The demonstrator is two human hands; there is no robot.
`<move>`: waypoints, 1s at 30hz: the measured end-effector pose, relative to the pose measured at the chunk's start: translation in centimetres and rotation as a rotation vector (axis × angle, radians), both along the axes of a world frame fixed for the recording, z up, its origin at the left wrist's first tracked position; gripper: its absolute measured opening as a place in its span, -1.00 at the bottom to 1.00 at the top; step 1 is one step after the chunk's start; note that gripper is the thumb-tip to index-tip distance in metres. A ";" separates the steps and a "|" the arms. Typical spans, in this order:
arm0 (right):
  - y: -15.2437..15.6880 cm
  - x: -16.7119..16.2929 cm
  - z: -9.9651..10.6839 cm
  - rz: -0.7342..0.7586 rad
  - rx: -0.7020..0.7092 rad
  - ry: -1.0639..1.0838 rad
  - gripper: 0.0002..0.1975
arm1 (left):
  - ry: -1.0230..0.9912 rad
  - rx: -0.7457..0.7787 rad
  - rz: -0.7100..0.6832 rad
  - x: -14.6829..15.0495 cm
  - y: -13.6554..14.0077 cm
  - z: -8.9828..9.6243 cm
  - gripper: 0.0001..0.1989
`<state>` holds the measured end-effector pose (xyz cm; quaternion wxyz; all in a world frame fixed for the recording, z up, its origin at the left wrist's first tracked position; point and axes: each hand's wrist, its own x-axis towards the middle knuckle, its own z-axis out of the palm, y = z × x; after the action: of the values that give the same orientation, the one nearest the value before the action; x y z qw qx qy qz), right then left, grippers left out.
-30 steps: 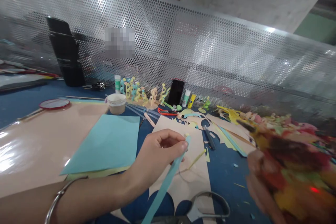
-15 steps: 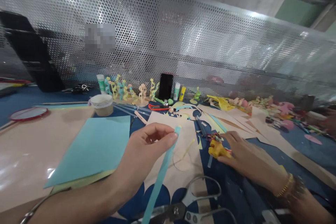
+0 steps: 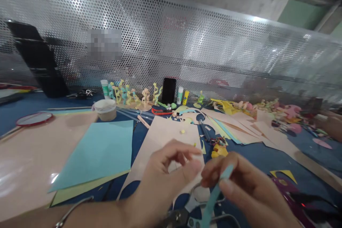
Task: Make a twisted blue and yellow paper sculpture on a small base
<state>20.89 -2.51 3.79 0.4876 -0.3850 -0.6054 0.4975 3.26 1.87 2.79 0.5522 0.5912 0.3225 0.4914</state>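
In my right hand a light blue paper strip is pinched between thumb and fingers, its lower end hanging down over the scissors. My left hand, slightly blurred, hovers just left of it with thumb and fingers curled but apart, holding nothing visible. Below both hands lie the scissors, partly covered by the strip and hands. Underneath spreads a pale pink sheet with round cut-outs along its edge. A small yellow piece rests on that sheet. Beyond my right hand is a yellow figure charm.
Left lie a blue sheet, a paper tub and a red-rimmed mirror. Along the back stand curled paper figures, a phone and glue sticks. Paper offcuts cover the right.
The blue strip has passed from my left hand to my right hand. My right hand has left the yellow charm and come in beside my left, which has moved lower and right.
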 end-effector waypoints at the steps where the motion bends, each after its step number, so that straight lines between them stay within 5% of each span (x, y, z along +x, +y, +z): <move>1: 0.3 0.4 0.5 -0.052 -0.018 0.044 -0.88 | 0.002 0.032 0.078 0.0 0.6 0.1 -0.92; 3: 1.0 1.3 1.3 -0.134 -0.027 0.113 -0.83 | 0.023 0.099 0.116 0.0 1.6 0.0 -0.88; 8: 2.4 2.4 0.9 -0.276 -0.033 -0.047 -0.82 | 0.147 0.054 -0.098 0.7 2.9 -1.5 -0.81; 14: 2.4 1.9 -0.5 -0.232 -0.059 -0.311 -0.77 | 0.104 -0.133 -0.115 1.1 2.5 -1.7 -0.85; 23: 2.1 0.8 -0.7 -0.218 -0.184 -0.309 -0.74 | -0.140 -0.405 -0.178 1.6 1.8 -2.5 -0.86; 30: 2.2 0.4 -0.8 -0.221 -0.195 -0.329 -0.73 | -0.201 -0.410 -0.159 1.8 1.3 -2.9 -0.87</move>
<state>21.34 -0.28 2.94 0.3943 -0.5704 -0.5800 0.4275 5.09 3.13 -0.14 0.7269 0.4385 0.3114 0.4270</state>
